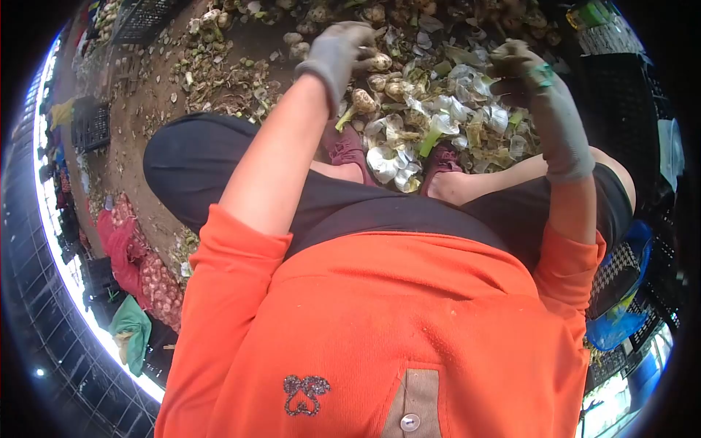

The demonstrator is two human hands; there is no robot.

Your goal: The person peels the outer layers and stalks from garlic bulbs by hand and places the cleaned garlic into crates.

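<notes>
My left hand [345, 52], in a grey, soiled glove, reaches over the pile with its fingers bent and a little apart. A pale bulb [380, 62] lies right beside its fingertips. At the right, my right hand [520, 73], in a similar glove with a green patch, hangs over the heap with fingers curved and apart; nothing shows between them. Below and between the hands lie whitish bulbs [364, 101], one with a green stem, and loose papery peels [447, 120].
Dark red shoes [346, 150] flank the peels. More bulbs and scraps [219, 80] cover the ground at upper left. Dark crates [617, 109] stand at right, another crate [90, 124] at left. A red net bag of bulbs [159, 281] lies at lower left.
</notes>
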